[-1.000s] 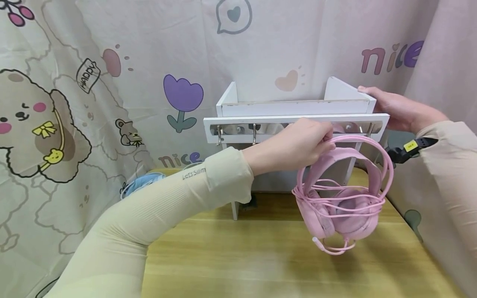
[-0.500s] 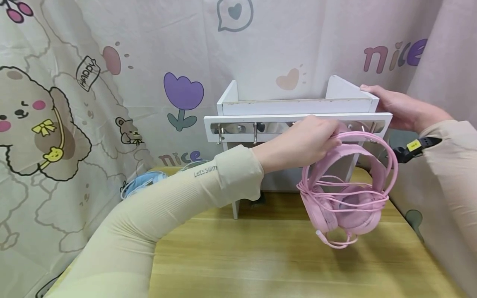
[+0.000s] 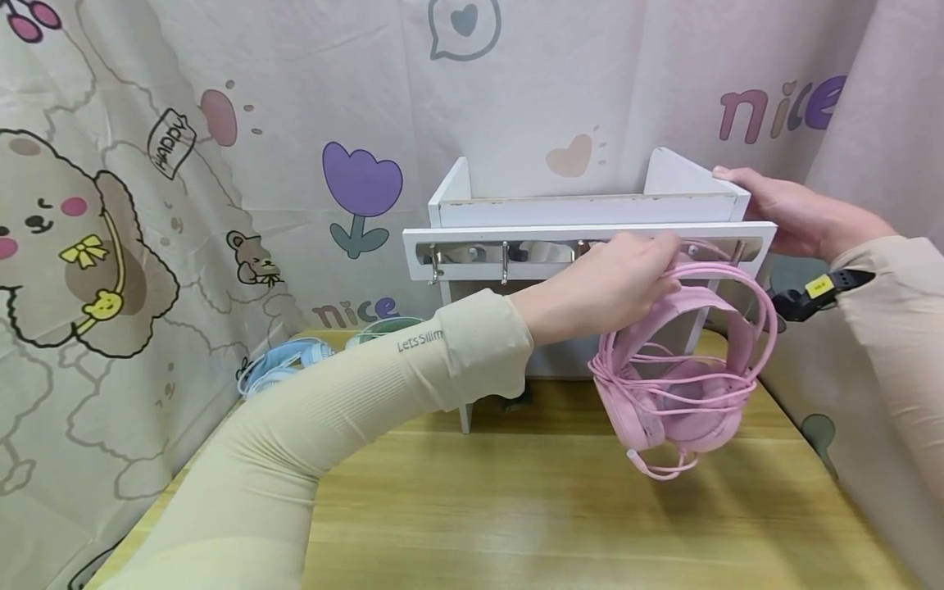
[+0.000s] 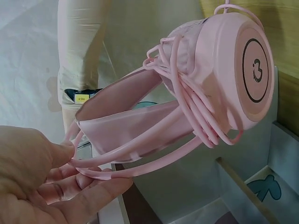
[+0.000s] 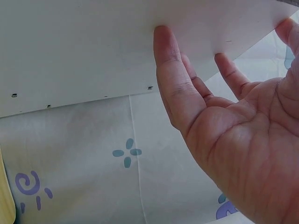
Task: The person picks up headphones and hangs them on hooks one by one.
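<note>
Pink headphones with their cable wound round them hang from my left hand, at the front right of a white rack. In the left wrist view, thumb and fingers pinch the thin outer bands at the top of the headphones. A metal strip with hooks runs along the rack's front board; my left hand covers part of it. Against the rack's right side panel rests my right hand. Its fingertips touch the panel's outer face, and the thumb lies at the top edge.
Blue headphones lie on the wooden table at the back left. Beside them is a green thing, partly behind my left sleeve. Printed curtains stand behind the rack and at both sides.
My left hand has shifted slightly right, and the pink headphones have risen a little with it. More of the blue headphones and the green thing shows. The right hand has barely moved.
</note>
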Tool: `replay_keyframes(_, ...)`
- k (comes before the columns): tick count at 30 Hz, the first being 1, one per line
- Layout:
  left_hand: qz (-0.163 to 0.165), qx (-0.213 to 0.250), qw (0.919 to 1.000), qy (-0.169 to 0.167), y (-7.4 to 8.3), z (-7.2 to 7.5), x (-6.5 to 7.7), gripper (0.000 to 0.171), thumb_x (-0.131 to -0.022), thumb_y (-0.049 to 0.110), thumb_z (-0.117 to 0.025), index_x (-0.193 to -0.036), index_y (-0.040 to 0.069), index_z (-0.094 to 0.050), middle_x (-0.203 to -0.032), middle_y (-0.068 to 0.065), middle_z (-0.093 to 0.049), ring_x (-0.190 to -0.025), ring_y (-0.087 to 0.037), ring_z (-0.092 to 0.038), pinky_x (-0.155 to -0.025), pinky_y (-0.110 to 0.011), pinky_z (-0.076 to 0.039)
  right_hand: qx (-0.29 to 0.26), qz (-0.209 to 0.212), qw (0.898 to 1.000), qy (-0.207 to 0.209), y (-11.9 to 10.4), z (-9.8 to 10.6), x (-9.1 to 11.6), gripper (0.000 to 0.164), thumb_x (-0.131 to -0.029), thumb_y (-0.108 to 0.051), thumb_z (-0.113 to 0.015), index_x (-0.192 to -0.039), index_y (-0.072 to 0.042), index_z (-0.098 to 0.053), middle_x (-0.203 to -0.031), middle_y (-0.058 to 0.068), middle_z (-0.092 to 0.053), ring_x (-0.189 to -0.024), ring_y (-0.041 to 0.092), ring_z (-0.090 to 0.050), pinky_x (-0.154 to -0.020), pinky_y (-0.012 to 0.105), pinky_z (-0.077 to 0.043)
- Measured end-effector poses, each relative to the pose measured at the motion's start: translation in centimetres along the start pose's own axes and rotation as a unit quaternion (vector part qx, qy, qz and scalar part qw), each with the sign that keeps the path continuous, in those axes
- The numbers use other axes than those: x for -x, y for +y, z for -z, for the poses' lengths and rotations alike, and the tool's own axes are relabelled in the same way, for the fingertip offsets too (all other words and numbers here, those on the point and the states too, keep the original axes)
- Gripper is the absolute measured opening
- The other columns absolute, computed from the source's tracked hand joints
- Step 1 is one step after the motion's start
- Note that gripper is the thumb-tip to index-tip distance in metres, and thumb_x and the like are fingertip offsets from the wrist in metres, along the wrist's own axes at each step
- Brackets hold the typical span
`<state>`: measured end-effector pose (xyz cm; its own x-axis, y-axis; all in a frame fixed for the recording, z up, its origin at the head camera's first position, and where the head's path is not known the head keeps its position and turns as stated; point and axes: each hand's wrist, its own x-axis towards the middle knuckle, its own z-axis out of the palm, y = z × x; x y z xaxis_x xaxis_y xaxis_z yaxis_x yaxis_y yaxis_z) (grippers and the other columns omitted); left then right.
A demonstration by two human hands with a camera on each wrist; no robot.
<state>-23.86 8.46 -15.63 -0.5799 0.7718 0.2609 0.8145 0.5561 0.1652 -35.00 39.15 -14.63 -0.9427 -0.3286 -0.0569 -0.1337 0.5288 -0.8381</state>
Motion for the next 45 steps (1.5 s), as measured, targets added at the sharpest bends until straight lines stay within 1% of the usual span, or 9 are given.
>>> replay_keyframes(8,0.004,0.004,1.0000,-0.004,-0.1,-0.1,0.0,0.014,-0.116,0.024,-0.047,-0.120,0.012,-0.047,-0.101,0.000,-0.063,-0.089,-0.010,-0.066,-0.074,-0.022,-0.054,0.001,0.006,1.000,-0.003,0.0,0.3,-0.3,0.039,-0.112,-0.065,-0.021,-0.125,-0.047,-0.054,-0.113,-0.019,-0.068,-0.104,0.003,-0.066,-0.086,0.029,-0.062)
replay_keyframes(11,0.006,0.009,0.9999,-0.005,-0.2,-0.3,-0.1,0.012,-0.116,0.023,-0.047,-0.120,0.012,-0.047,-0.102,0.000,-0.064,-0.088,-0.010,-0.066,-0.074,-0.021,-0.054,0.008,0.003,1.000,-0.002,0.1,0.4,-0.3,0.039,-0.111,-0.066,-0.021,-0.128,-0.047,-0.052,-0.114,-0.020,-0.067,-0.104,0.003,-0.065,-0.085,0.029,-0.062)
replay_keyframes(14,0.010,0.003,0.9999,-0.008,-0.2,-0.5,-0.2,0.012,-0.116,0.022,-0.048,-0.120,0.011,-0.047,-0.103,0.000,-0.064,-0.087,-0.010,-0.066,-0.073,-0.021,-0.055,0.017,-0.001,1.000,-0.002,0.1,0.4,-0.3,0.041,-0.111,-0.067,-0.021,-0.131,-0.046,-0.049,-0.115,-0.021,-0.066,-0.105,0.002,-0.065,-0.086,0.028,-0.062)
replay_keyframes(19,0.020,-0.027,0.9994,-0.013,-0.1,-0.6,-0.3,0.014,-0.115,0.024,-0.049,-0.121,0.012,-0.048,-0.103,0.001,-0.063,-0.090,-0.011,-0.066,-0.076,-0.021,-0.054,0.025,-0.008,1.000,-0.001,0.1,0.4,-0.3,0.041,-0.110,-0.068,-0.019,-0.133,-0.046,-0.046,-0.115,-0.023,-0.064,-0.105,0.002,-0.064,-0.086,0.026,-0.061)
replay_keyframes(26,0.031,-0.067,0.9972,-0.002,0.0,-0.8,-0.1,0.023,-0.114,0.033,-0.052,-0.127,0.014,-0.051,-0.105,0.004,-0.062,-0.097,-0.009,-0.063,-0.080,-0.022,-0.053,0.024,0.007,1.000,-0.007,0.3,0.2,-0.4,0.040,-0.111,-0.066,-0.018,-0.131,-0.048,-0.047,-0.115,-0.021,-0.064,-0.105,0.003,-0.063,-0.086,0.027,-0.061)
replay_keyframes(32,0.029,-0.090,0.9955,0.005,0.0,-1.0,0.0,0.025,-0.114,0.035,-0.053,-0.127,0.014,-0.055,-0.108,0.005,-0.062,-0.097,-0.008,-0.062,-0.081,-0.021,-0.054,0.025,0.005,1.000,-0.007,0.5,0.1,-0.4,0.041,-0.111,-0.066,-0.017,-0.130,-0.048,-0.048,-0.115,-0.021,-0.064,-0.105,0.003,-0.063,-0.087,0.028,-0.061)
replay_keyframes(39,0.013,-0.098,0.9948,0.021,0.0,-0.4,0.6,0.025,-0.114,0.035,-0.053,-0.127,0.015,-0.056,-0.108,0.005,-0.062,-0.097,-0.008,-0.061,-0.082,-0.022,-0.052,0.013,0.015,1.000,-0.007,0.4,0.1,-0.5,0.040,-0.112,-0.065,-0.017,-0.126,-0.050,-0.051,-0.114,-0.021,-0.064,-0.104,0.003,-0.063,-0.085,0.028,-0.061)
replay_keyframes(42,0.005,-0.095,0.9950,0.027,0.2,0.2,1.2,0.027,-0.114,0.036,-0.053,-0.132,0.017,-0.055,-0.109,0.006,-0.062,-0.098,-0.008,-0.060,-0.082,-0.023,-0.051,0.016,0.017,1.000,-0.008,0.4,0.1,-0.5,0.040,-0.111,-0.065,-0.016,-0.125,-0.050,-0.051,-0.113,-0.021,-0.064,-0.104,0.003,-0.063,-0.085,0.028,-0.061)
replay_keyframes(45,-0.001,-0.107,0.9938,0.031,0.4,0.8,1.8,0.031,-0.113,0.038,-0.054,-0.137,0.018,-0.054,-0.113,0.005,-0.063,-0.100,-0.009,-0.060,-0.083,-0.025,-0.050,0.013,0.021,1.000,-0.015,0.6,0.2,-0.4,0.042,-0.111,-0.064,-0.014,-0.123,-0.050,-0.052,-0.112,-0.020,-0.064,-0.103,0.003,-0.063,-0.085,0.028,-0.061)
